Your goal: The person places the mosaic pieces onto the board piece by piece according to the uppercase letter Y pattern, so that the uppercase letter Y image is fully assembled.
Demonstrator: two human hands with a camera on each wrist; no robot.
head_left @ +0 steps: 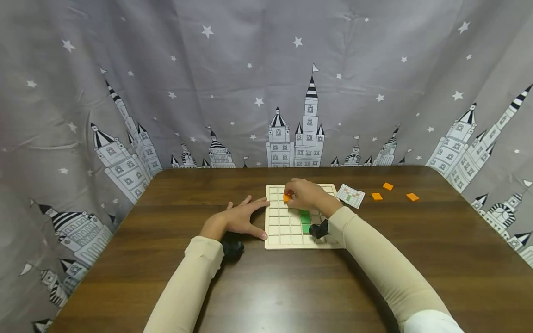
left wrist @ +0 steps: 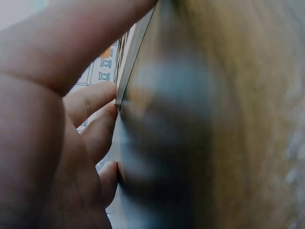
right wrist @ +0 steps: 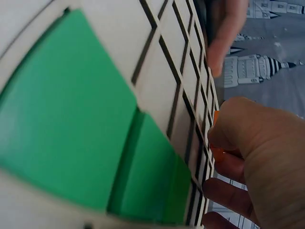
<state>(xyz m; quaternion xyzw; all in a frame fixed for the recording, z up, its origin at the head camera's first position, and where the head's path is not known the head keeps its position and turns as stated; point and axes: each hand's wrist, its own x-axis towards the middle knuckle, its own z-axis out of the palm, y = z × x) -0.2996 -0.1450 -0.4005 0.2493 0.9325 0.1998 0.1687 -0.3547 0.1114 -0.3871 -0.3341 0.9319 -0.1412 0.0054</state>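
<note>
A pale wooden grid board (head_left: 285,231) lies on the table, with green square tiles (head_left: 306,219) in a column of its cells. My right hand (head_left: 307,195) is over the upper part of the board, pinching an orange square tile (head_left: 287,198) close to the grid. In the right wrist view, fingers and thumb partly cover that orange tile (right wrist: 218,153), while green tiles (right wrist: 71,114) fill the near side. Spread and fairly straight, my left hand (head_left: 238,219) touches the board's left edge with thumb and fingertips. The left wrist view shows its fingers (left wrist: 90,102) against that edge.
A small printed pattern card (head_left: 351,196) lies by the board's upper right corner. Farther right are three loose orange tiles (head_left: 376,196) on the brown wooden table (head_left: 266,291). A grey castle-print curtain (head_left: 233,83) hangs behind. Black wrist cameras (head_left: 319,229) sit beneath both wrists.
</note>
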